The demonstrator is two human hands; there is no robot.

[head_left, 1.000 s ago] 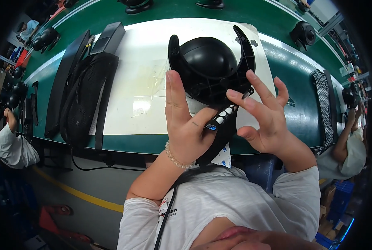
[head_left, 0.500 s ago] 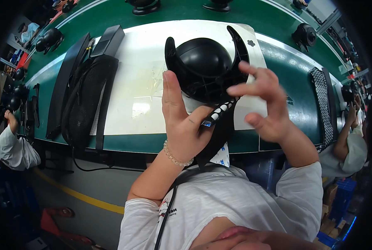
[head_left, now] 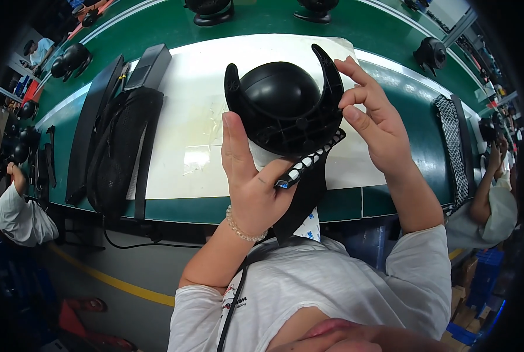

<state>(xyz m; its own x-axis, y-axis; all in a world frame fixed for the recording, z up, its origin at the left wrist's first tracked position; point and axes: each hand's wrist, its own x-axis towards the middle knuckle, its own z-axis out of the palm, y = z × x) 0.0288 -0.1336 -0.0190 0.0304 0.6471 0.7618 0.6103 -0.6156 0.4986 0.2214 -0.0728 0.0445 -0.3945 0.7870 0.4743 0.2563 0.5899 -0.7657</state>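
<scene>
A black dome sits within a black plastic frame with two upward horns, in front of me on a white sheet. My left hand is at its near left side, fingers straight up beside it. Between its thumb and palm it grips a black strip with white oval pads, which slants along the frame's near edge. My right hand has thumb and index fingertips pinched at the right horn's outer edge, other fingers raised. Dark fabric hangs below the strip, partly hidden by the left hand.
The white sheet covers part of the green table. Black mesh fabric and a long dark box lie to the left. A patterned strip lies at the right. Other black domed units stand farther off. People sit on both sides.
My right hand has moved from a blurred, open reach over the frame to its right horn, fingertips coming together there. The strip and frame have tilted slightly; the left hand keeps its grip.
</scene>
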